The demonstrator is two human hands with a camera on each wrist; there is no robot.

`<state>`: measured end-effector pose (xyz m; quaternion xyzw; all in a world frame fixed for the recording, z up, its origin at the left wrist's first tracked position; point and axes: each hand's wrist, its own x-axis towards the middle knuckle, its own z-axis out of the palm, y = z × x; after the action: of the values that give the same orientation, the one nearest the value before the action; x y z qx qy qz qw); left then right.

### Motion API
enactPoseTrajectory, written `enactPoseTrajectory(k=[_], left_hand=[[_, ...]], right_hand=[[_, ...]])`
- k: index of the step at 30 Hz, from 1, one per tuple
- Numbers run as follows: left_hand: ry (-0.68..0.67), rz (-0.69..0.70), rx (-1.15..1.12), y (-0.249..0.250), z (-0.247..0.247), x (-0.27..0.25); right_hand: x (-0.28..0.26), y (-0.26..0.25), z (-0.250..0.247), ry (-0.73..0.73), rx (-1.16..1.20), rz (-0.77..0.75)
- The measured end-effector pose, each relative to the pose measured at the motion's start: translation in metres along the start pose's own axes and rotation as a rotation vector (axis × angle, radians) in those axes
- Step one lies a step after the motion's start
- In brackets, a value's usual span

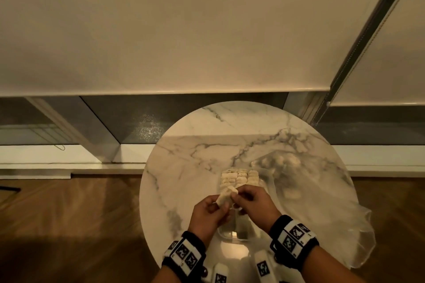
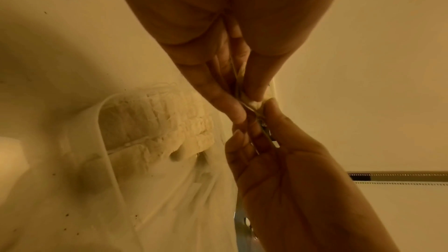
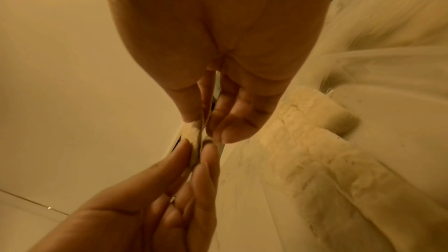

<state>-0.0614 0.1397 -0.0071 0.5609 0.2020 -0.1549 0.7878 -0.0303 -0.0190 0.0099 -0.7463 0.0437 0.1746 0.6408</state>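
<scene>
Both hands hold one pale tea bag [image 1: 224, 199] up over a clear plastic box [image 1: 231, 236] on the round marble table [image 1: 195, 156]. My left hand [image 1: 218, 205] pinches its near end between thumb and fingers. My right hand [image 1: 236, 195] pinches the far end. In the left wrist view the bag [image 2: 257, 103] sits between the fingertips of both hands, and a thin string [image 2: 266, 133] runs down past the right hand's fingers. The right wrist view shows the bag [image 3: 194, 138] edge-on between the two pinches. Rows of packed tea bags [image 1: 239, 178] fill the box's far half.
A crumpled clear plastic bag [image 1: 322, 202] covers the table's right side and hangs over its edge. Beyond the table are a window sill and lowered roller blinds [image 1: 161, 30]. Wooden floor [image 1: 69, 213] lies to the left.
</scene>
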Motion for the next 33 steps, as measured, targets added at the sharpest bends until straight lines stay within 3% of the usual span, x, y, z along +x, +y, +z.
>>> enactPoseTrajectory(k=[10, 15, 18, 22, 27, 33], left_hand=[[0.028, 0.005, 0.312, -0.004, 0.021, 0.004], [0.268, 0.108, 0.751, -0.017, -0.004, 0.021], [0.328, 0.088, 0.922, -0.028, -0.019, 0.029], [0.283, 0.016, 0.982, -0.038, -0.027, 0.037], [0.242, -0.018, 0.978, -0.039, -0.027, 0.043], [0.215, -0.017, 0.982, -0.037, -0.025, 0.047]], right_hand=[[0.004, 0.001, -0.029, 0.013, 0.016, 0.017], [0.014, 0.012, -0.051, 0.182, -0.087, 0.082], [0.021, 0.025, -0.065, 0.258, -0.299, 0.083], [0.027, 0.035, -0.069, 0.008, -0.625, 0.233], [0.04, 0.034, -0.056, -0.002, -0.822, 0.268], [0.061, 0.026, -0.05, -0.12, -0.94, 0.328]])
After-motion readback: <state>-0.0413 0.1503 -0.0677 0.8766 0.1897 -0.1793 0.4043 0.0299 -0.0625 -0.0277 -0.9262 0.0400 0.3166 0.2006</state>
